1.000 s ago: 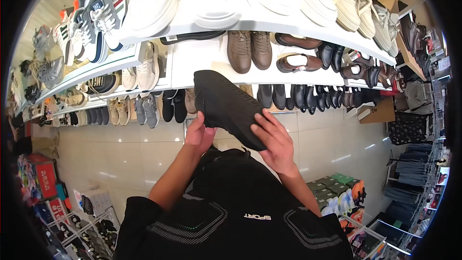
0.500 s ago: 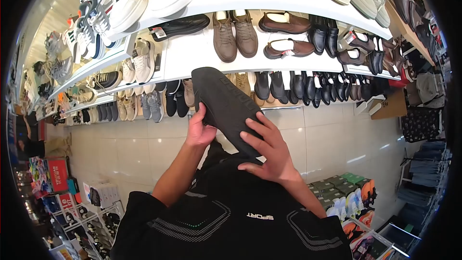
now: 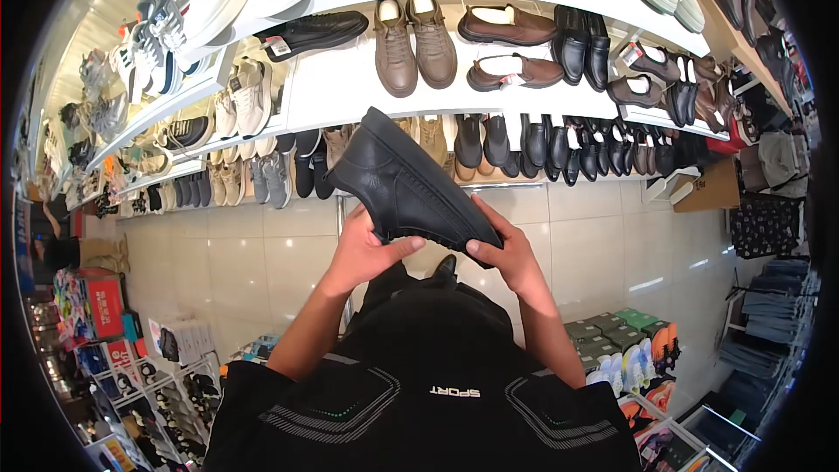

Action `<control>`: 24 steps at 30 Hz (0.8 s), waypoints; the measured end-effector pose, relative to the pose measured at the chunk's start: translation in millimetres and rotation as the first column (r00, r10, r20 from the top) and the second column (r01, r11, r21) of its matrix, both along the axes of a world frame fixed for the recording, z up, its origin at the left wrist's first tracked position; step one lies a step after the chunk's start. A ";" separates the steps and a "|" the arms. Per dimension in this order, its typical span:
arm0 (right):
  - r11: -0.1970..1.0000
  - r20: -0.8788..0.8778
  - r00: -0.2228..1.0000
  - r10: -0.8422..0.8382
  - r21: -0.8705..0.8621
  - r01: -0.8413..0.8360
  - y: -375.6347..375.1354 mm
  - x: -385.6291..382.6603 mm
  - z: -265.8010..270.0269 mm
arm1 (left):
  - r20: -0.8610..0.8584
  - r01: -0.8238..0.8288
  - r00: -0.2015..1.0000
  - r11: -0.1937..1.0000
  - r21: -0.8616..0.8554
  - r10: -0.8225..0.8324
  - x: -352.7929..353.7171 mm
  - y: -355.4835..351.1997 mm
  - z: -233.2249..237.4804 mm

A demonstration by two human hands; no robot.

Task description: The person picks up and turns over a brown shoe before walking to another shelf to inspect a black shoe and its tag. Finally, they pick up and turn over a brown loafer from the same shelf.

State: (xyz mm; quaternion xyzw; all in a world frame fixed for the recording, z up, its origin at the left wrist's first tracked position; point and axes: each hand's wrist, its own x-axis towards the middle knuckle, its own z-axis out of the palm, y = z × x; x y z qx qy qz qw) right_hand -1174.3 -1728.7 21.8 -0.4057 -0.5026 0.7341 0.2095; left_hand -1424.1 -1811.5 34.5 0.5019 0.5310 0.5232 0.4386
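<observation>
A black leather shoe (image 3: 404,185) is held between my two hands in front of the shelves, its side turned toward me and its sole facing up and to the right. My left hand (image 3: 367,249) grips it at the collar, with the thumb along the opening and the other fingers partly hidden. At the lower right end, my right hand (image 3: 505,249) is closed around the toe, thumb on the near side and fingers behind the sole.
A white shelf (image 3: 336,92) ahead bears brown lace-up shoes (image 3: 416,45), brown loafers (image 3: 516,72) and other pairs. Stacked shoe boxes (image 3: 603,336) stand at lower right, a shoe rack (image 3: 166,393) at lower left. A person (image 3: 65,249) is at far left.
The shoe has been turned from showing its outsole to showing its side. My right hand has gone from lying spread on the sole to gripping the toe.
</observation>
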 end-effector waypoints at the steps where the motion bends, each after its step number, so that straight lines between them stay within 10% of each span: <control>1: 1.000 -0.002 1.000 -0.001 0.002 0.001 0.6 1.5 -2.4 | -0.281 0.043 0.959 0.997 0.066 -0.023 -0.5 2.4 3.0; 11: 0.971 -0.028 0.997 0.071 -0.229 -0.076 2.8 9.0 -9.6 | -0.689 0.125 0.722 0.991 0.053 -0.054 -11.1 14.6 10.3; 19: 0.996 -0.310 0.947 0.083 0.053 -0.070 13.9 15.3 -8.2 | -0.187 -0.059 0.982 0.995 -0.085 0.043 8.5 1.5 -2.5; 24: 0.987 -0.552 0.830 0.074 -0.079 -0.140 6.8 12.2 -17.0 | 0.138 -0.018 0.989 0.981 -0.191 0.045 16.8 -11.4 -1.0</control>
